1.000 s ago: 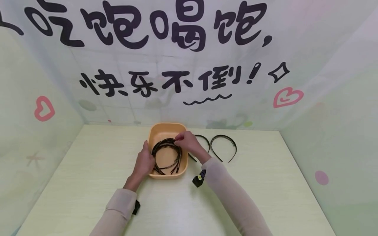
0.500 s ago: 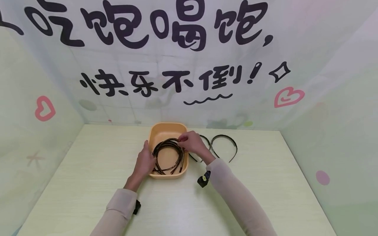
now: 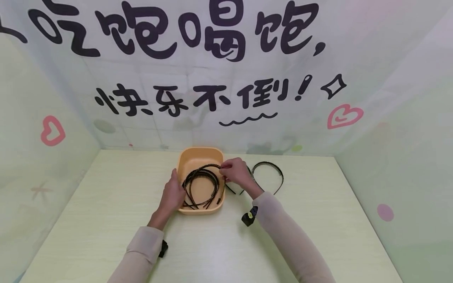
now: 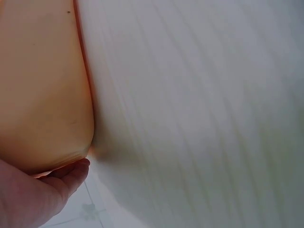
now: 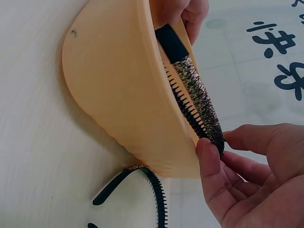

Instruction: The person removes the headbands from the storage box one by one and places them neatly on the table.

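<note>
Our right hand [image 3: 236, 172] pinched headband [image 5: 197, 102] at tub [image 3: 198, 157]; left hand [image 3: 172, 193] cupped tub's side. Two headbands [image 3: 267, 173] left on table, several still inside.

— Where's my left hand [image 3: 172, 193]?
— Forearm stretched forward, palm and fingers laid flat against the bowl's [image 3: 198, 155] left side, thumb tip at its lower corner.
— And my right hand [image 3: 236, 173]?
— I see it reaching in from the right, wrist bent, thumb and forefinger pinching a headband's [image 3: 209, 167] top.
</note>
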### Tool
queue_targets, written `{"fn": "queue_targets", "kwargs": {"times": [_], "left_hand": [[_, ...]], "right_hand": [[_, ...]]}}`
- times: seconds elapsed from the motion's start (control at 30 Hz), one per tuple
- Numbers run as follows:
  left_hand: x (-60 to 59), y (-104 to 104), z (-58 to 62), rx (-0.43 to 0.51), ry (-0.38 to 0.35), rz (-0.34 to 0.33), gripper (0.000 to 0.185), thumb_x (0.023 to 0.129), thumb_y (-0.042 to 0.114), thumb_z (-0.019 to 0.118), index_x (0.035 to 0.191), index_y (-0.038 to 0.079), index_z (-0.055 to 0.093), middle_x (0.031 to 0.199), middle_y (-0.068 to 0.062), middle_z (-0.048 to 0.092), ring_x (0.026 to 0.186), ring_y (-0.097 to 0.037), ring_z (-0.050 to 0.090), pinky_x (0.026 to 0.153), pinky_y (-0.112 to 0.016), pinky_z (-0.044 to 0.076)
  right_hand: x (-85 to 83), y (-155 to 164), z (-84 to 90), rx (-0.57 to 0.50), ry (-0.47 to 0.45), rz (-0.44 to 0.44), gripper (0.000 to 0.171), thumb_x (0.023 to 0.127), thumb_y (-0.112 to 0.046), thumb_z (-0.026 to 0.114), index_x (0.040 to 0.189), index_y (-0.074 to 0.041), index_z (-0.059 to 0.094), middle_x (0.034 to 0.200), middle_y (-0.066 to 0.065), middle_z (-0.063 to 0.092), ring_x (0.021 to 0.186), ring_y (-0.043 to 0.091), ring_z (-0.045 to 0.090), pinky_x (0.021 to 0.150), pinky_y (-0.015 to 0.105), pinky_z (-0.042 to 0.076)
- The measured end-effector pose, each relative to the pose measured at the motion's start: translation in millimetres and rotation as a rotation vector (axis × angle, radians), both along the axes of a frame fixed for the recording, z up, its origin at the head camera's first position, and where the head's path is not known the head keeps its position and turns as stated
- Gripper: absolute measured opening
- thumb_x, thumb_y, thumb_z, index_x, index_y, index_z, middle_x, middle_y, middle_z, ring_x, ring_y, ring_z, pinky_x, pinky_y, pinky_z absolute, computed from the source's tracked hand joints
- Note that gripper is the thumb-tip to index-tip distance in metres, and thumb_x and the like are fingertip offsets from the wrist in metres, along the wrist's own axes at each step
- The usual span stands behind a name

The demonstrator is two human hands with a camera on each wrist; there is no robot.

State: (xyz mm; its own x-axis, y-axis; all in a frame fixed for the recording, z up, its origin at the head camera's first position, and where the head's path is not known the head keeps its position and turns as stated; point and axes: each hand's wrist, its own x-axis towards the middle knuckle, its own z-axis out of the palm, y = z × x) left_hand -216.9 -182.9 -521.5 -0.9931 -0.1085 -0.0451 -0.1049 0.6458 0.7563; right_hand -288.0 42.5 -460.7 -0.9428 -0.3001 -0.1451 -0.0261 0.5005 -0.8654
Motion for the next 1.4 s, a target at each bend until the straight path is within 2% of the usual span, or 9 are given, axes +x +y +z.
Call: {"fn": "queue_targets", "kwargs": {"times": [0.13,0.27,0.37,0.5,0.73,0.9,1.17,1.33,1.4], "left_hand": [[-0.9,0.3,0.4,-0.005,0.004,0.002,0.073,0.091,-0.007,0.037,0.155,-0.008,0.001,0.122,-0.042,0.055,0.064,-0.026,0.059,0.058,-0.034,0.046],[-2.0,0.6,1.3,-0.003,0.008,-0.003,0.073,0.091,-0.006,0.035,0.155,-0.009,0.000,0.124,-0.043,0.054,0.066,-0.026,0.060,0.059,-0.035,0.048],[-2.2,1.3,2.0,-0.015,0.010,-0.009,0.072,0.092,-0.006,0.035,0.155,-0.010,0.000,0.135,-0.043,0.046,0.078,-0.031,0.064,0.066,-0.038,0.050],[-1.5,2.3,2.4,-0.033,0.009,-0.013,0.071,0.092,-0.006,0.035,0.154,-0.011,0.001,0.142,-0.042,0.040,0.095,-0.036,0.065,0.076,-0.042,0.051],[-1.0,2.8,2.5,-0.031,0.006,-0.017,0.071,0.092,-0.006,0.035,0.154,-0.011,0.000,0.141,-0.043,0.041,0.086,-0.032,0.065,0.070,-0.038,0.050],[-0.6,2.3,1.9,-0.016,-0.001,-0.023,0.072,0.092,-0.006,0.034,0.154,-0.011,-0.001,0.139,-0.044,0.041,0.076,-0.029,0.063,0.061,-0.035,0.048],[-1.1,2.4,1.9,-0.007,-0.007,-0.027,0.071,0.093,-0.005,0.034,0.154,-0.010,-0.001,0.141,-0.043,0.041,0.084,-0.033,0.064,0.064,-0.035,0.048],[-0.5,0.3,1.5,-0.023,-0.008,-0.021,0.070,0.093,-0.004,0.033,0.155,-0.010,-0.001,0.143,-0.042,0.039,0.097,-0.037,0.064,0.070,-0.038,0.050],[-0.3,-0.3,1.6,-0.024,-0.011,-0.020,0.070,0.093,-0.004,0.033,0.154,-0.010,-0.001,0.143,-0.042,0.039,0.095,-0.037,0.064,0.069,-0.038,0.050]], "right_hand": [[-1.4,3.4,0.9,-0.030,-0.014,-0.018,0.026,0.095,-0.008,0.063,0.117,0.002,0.071,0.103,0.022,0.073,0.082,0.028,0.073,0.068,0.034,0.060],[-3.4,7.5,1.7,-0.039,-0.015,-0.025,0.025,0.095,-0.008,0.063,0.116,0.004,0.070,0.105,0.022,0.072,0.079,0.023,0.072,0.066,0.030,0.059],[-4.4,12.3,1.9,-0.047,-0.025,-0.035,0.025,0.096,-0.008,0.062,0.117,0.005,0.070,0.108,0.022,0.071,0.080,0.022,0.072,0.068,0.032,0.059],[-5.9,20.2,2.8,-0.075,-0.036,-0.059,0.025,0.095,-0.006,0.062,0.117,0.004,0.070,0.112,0.023,0.070,0.085,0.028,0.072,0.069,0.032,0.059],[-10.3,36.6,4.8,-0.074,-0.036,-0.104,0.026,0.096,-0.007,0.062,0.118,0.003,0.069,0.116,0.024,0.069,0.085,0.026,0.073,0.070,0.033,0.059],[-12.9,50.2,6.9,-0.070,-0.048,-0.128,0.029,0.097,-0.008,0.059,0.123,0.004,0.067,0.119,0.024,0.067,0.094,0.034,0.071,0.074,0.035,0.059],[-19.3,74.9,4.6,-0.046,-0.030,-0.166,0.030,0.099,-0.008,0.055,0.125,0.004,0.065,0.121,0.026,0.065,0.101,0.039,0.068,0.084,0.046,0.057],[-20.6,86.3,6.2,-0.019,-0.037,-0.182,0.030,0.100,-0.011,0.056,0.126,0.001,0.065,0.122,0.023,0.065,0.104,0.040,0.066,0.079,0.038,0.057],[-21.5,90.0,6.6,-0.002,-0.031,-0.188,0.030,0.100,-0.011,0.056,0.125,0.001,0.066,0.121,0.023,0.066,0.104,0.039,0.066,0.075,0.034,0.056]]}}
